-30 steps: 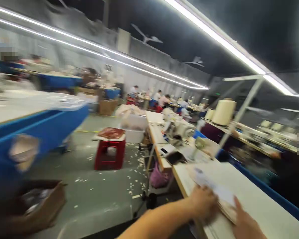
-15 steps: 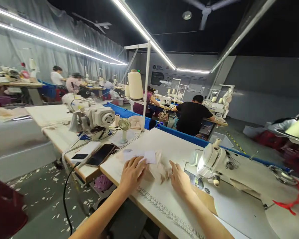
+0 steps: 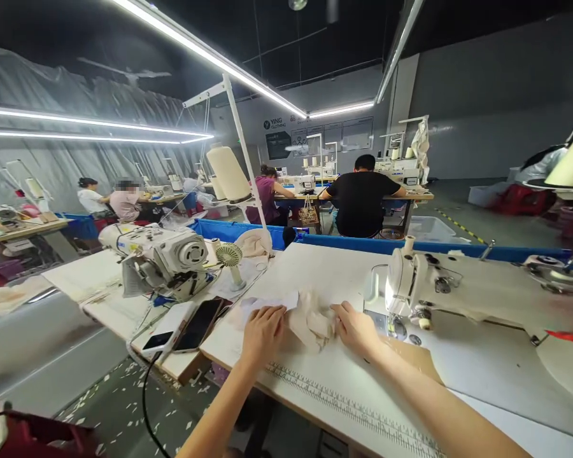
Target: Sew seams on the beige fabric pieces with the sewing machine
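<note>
A crumpled cream piece of fabric [image 3: 310, 323] lies on the white sewing table between my hands. My left hand [image 3: 263, 331] rests palm down at its left side, fingers laid over the near edge of a white sheet of paper [image 3: 286, 300]. At the fabric's right edge, my right hand [image 3: 358, 327] has its fingers closed on the cloth; the exact grip is partly hidden. A sewing machine [image 3: 403, 286] with its lamp lit stands just right of that hand.
To the left are another sewing machine [image 3: 157, 254], a small fan [image 3: 230, 261], a phone [image 3: 199, 324] and a white device [image 3: 168, 331] with a black cable. A printed ruler [image 3: 334, 401] runs along the front edge. Co-workers sit beyond the blue trough [image 3: 348, 243].
The camera view has shifted. My right hand, which pointed beside the fabric, now meets its right edge with closed fingers. The fabric has changed shape; my left hand stays on the paper.
</note>
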The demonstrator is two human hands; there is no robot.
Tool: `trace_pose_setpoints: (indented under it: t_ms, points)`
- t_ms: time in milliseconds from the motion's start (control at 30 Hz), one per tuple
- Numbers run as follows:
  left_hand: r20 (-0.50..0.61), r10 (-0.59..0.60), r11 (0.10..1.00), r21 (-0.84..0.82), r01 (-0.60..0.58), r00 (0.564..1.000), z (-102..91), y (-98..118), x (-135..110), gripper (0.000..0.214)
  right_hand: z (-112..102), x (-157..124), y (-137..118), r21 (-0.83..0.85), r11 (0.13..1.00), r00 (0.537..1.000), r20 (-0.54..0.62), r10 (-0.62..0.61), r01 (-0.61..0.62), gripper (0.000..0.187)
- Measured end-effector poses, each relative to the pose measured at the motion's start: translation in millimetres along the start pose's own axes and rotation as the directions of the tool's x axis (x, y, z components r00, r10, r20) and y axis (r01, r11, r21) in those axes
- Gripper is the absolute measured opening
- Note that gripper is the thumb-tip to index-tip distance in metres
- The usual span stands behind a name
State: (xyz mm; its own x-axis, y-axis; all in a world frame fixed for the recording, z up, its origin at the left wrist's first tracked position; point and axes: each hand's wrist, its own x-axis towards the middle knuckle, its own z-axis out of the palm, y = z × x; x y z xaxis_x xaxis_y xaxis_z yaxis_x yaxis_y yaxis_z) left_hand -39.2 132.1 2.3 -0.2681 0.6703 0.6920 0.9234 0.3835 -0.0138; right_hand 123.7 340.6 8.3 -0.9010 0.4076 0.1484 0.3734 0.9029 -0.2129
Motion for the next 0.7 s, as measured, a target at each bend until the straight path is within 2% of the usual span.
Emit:
trace_pose_setpoints:
  t_ms: [100, 200, 300, 400, 500, 600, 700]
  points:
    - [-0.126, -0.050, 0.998, 0.032, 0.055, 0.991, -10.8, -12, 1, 0.029, 0, -1, 0, 0.001, 1.000, 1.000, 0.002, -0.009, 0.009, 0.048]
    - [-0.274, -0.150, 0.988, -0.013, 0.152, 0.950, -28.5, -34, -1, 0.031, 2, -1, 2, 0.007, 1.000, 1.000, -0.013, -0.016, 0.016, 0.045]
    - [-0.360, -0.194, 0.980, -0.034, 0.195, 0.913, -47.9, -62, -11, 0.031, 3, -1, 3, 0.015, 0.999, 0.999, -0.027, -0.031, 0.032, 0.043]
    - [-0.377, -0.164, 0.978, 0.055, 0.199, 0.912, -58.6, -91, -30, 0.031, 4, 0, 3, 0.017, 0.999, 0.999, -0.031, -0.034, 0.034, 0.041]
    - [-0.337, -0.148, 0.973, 0.118, 0.198, 0.930, -57.0, -112, -54, 0.032, 7, 0, 5, 0.017, 0.999, 0.997, -0.057, -0.044, 0.045, 0.040]
    - [-0.320, -0.179, 0.967, 0.119, 0.226, 0.930, -49.6, -117, -77, 0.033, 14, 2, 12, 0.021, 0.996, 0.990, -0.111, -0.082, 0.085, 0.040]
    - [-0.333, -0.218, 0.962, 0.087, 0.260, 0.917, -43.5, -112, -90, 0.036, 23, 5, 21, 0.033, 0.991, 0.980, -0.158, -0.119, 0.126, 0.040]
